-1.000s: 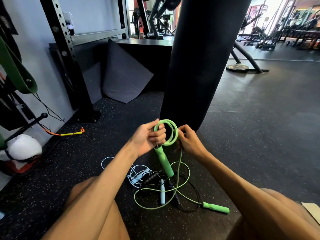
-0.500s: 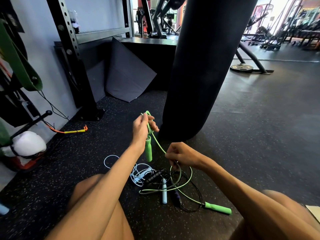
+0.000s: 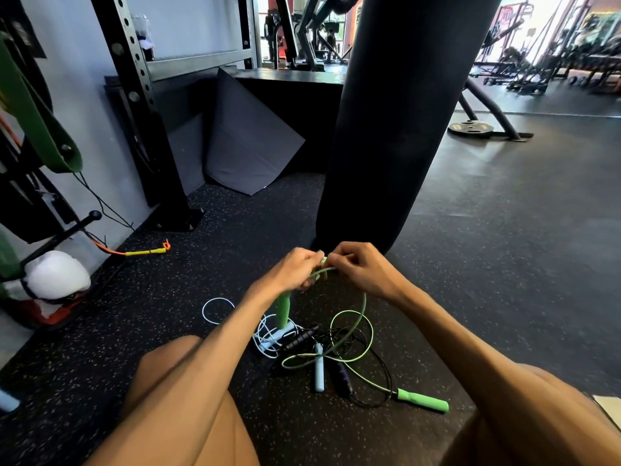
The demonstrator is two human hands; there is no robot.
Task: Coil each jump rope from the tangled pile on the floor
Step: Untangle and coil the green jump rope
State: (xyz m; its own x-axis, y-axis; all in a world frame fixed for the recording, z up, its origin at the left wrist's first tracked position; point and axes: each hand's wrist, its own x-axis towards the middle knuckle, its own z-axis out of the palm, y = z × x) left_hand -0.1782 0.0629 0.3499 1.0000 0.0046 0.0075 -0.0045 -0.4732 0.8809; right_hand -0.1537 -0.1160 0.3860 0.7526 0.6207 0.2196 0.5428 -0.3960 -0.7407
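Up from the pile (image 3: pixel 319 351) comes the right hand (image 3: pixel 363 270), meeting the left hand (image 3: pixel 292 274); left grips the green handle (image 3: pixel 283 309), right pinches the green rope (image 3: pixel 365 306); early coil loop; second handle (image 3: pixel 423 401) lies on the floor (image 3: pixel 504 264); next: feed loop into left fist, draw slack.

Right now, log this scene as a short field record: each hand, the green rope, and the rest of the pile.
left hand: holds one green handle, which hangs below it
right hand: pinches the green cord beside the left hand
green cord: one loop hangs from the hands; the rest lies loose on the floor
second green handle: on the floor, right of the pile
pile: white rope, light blue handle, black handle, all uncoiled
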